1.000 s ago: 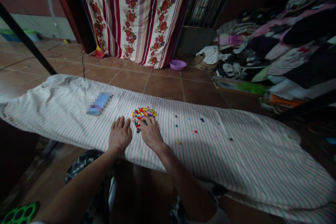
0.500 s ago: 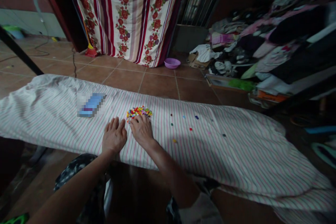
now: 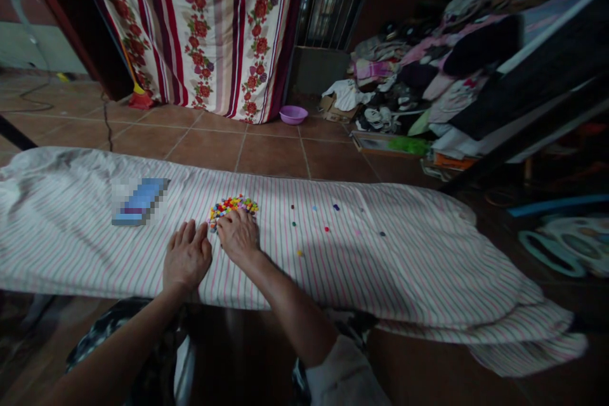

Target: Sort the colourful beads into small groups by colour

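A pile of small multicoloured beads or pellets lies on the striped cloth in front of me. Over its near edge, my right hand rests with bent fingers slightly apart, the fingertips among the pieces. Whether a piece is between them is hidden. My left hand lies flat, palm down, just left of the pile, holding nothing. To the right, several single pieces are spread apart, among them a red one, a dark blue one and a yellow one.
A blurred-out blue flat object lies on the cloth at left. Beyond the covered surface are a tiled floor, a purple basin, a floral curtain, a red broom and a heap of clothes at right.
The whole view has shifted, so things appear farther left. My right hand stays at the pile with its fingers still bent, and my left hand stays flat beside it.
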`<act>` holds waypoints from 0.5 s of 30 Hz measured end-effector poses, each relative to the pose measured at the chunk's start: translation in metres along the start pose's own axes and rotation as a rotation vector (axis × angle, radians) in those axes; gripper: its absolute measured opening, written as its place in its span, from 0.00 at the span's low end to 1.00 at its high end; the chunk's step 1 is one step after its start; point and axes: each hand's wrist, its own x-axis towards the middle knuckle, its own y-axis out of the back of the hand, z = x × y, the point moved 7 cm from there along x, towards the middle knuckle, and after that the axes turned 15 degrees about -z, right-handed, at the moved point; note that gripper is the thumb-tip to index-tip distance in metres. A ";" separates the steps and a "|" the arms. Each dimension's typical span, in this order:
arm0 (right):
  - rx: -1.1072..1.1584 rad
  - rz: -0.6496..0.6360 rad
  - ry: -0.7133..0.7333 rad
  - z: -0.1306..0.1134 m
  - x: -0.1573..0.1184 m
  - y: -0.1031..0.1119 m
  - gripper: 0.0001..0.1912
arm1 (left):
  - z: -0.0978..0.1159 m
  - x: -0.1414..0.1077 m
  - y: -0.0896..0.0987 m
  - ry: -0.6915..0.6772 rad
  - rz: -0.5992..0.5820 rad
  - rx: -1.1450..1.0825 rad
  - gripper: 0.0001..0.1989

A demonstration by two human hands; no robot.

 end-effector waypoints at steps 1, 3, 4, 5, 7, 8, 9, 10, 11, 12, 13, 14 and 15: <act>0.004 0.021 0.014 0.000 0.000 0.000 0.12 | 0.000 0.000 0.000 0.001 -0.005 -0.001 0.25; 0.014 0.058 0.045 -0.001 -0.002 0.000 0.11 | 0.000 0.000 0.000 0.001 -0.010 -0.003 0.25; 0.019 0.073 0.060 -0.002 -0.003 0.000 0.11 | 0.000 0.000 0.000 0.003 -0.010 -0.004 0.25; 0.024 0.082 0.076 -0.003 -0.005 0.002 0.10 | 0.000 0.000 0.000 0.005 -0.011 -0.006 0.25; 0.035 0.085 0.103 -0.005 -0.008 0.006 0.09 | 0.000 0.000 0.001 0.004 -0.014 -0.011 0.25; 0.042 0.079 0.108 -0.005 -0.011 0.009 0.09 | 0.001 0.000 0.001 0.002 -0.015 -0.014 0.25; 0.052 0.073 0.108 -0.004 -0.015 0.013 0.08 | 0.001 -0.001 0.002 -0.002 -0.015 -0.018 0.25; 0.062 0.065 0.103 -0.003 -0.019 0.017 0.07 | 0.001 -0.001 0.003 -0.007 -0.014 -0.023 0.25; 0.074 0.059 0.092 0.001 -0.023 0.021 0.07 | 0.002 -0.001 0.003 -0.009 -0.013 -0.028 0.25; 0.087 0.058 0.074 0.006 -0.029 0.024 0.06 | 0.002 -0.002 0.004 -0.008 -0.012 -0.033 0.25; 0.102 0.063 0.051 0.013 -0.035 0.028 0.06 | 0.001 -0.002 0.004 -0.004 -0.014 -0.037 0.25; 0.119 0.077 0.023 0.023 -0.042 0.032 0.06 | 0.001 -0.002 0.003 0.000 -0.018 -0.040 0.25; 0.136 0.101 -0.012 0.034 -0.051 0.035 0.06 | 0.001 -0.003 0.003 0.003 -0.021 -0.042 0.26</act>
